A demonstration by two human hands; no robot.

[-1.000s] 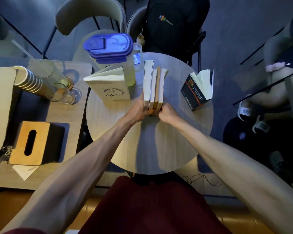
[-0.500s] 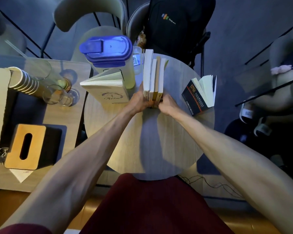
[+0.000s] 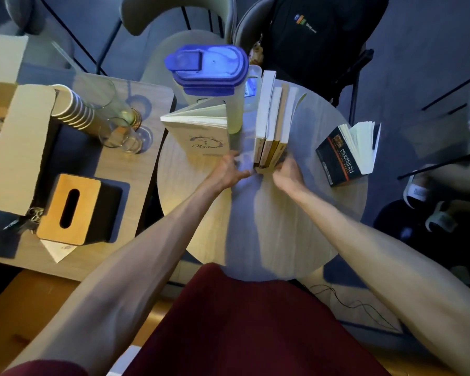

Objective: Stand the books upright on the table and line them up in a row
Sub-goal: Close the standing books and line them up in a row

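Several pale and yellow-spined books (image 3: 272, 123) stand upright, pressed together in a row at the middle of the round wooden table (image 3: 269, 226). My left hand (image 3: 229, 172) is just left of the row's near end, fingers spread, a small gap from the books. My right hand (image 3: 285, 172) is curled against the near right corner of the row. A white book (image 3: 201, 131) stands alone to the left with its pages fanned. A black book (image 3: 342, 156) stands alone to the right, also fanned open.
A tall jug with a blue lid (image 3: 209, 66) stands behind the white book, close to the row. A side table on the left holds glasses (image 3: 120, 123), stacked cups (image 3: 73, 109), a cardboard box (image 3: 17, 137) and a tissue box (image 3: 68, 207). Chairs and a black backpack (image 3: 310, 36) are behind.
My left hand has come off the left side of the row and opened. The right hand stays against the books. The row has not tipped.
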